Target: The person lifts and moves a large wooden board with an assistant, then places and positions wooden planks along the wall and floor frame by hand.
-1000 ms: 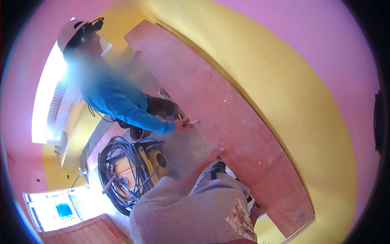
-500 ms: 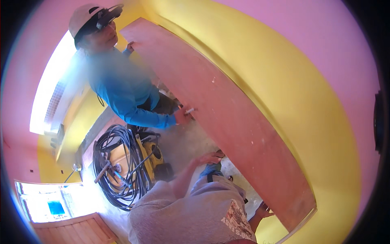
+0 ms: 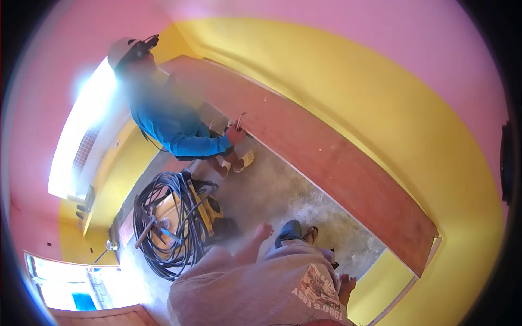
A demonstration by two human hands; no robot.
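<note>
A long reddish-brown board (image 3: 326, 157) runs diagonally along the yellow wall. My left hand (image 3: 263, 232) is raised over the floor on the board's near side, fingers apart and holding nothing. Close to the board's lower right end, but apart from it, my right hand (image 3: 347, 283) also has its fingers spread, with nothing in it. A co-worker in a cap and blue sleeves (image 3: 179, 127) stands by the far part of the board. The co-worker's hand (image 3: 235, 133) holds a small slim tool (image 3: 241, 119) whose kind I cannot make out.
To my left stands a yellow machine (image 3: 209, 206) with a coil of black cable (image 3: 157, 261) and a hammer (image 3: 145, 232) on it. A pale strip (image 3: 394, 301) reaches down from the board's near end. A bright window (image 3: 81, 141) lies behind the co-worker.
The board has dropped and sits closer along the wall. My right hand has come away from its near end, and my left hand has moved back from its edge. The co-worker's far hand is now hidden.
</note>
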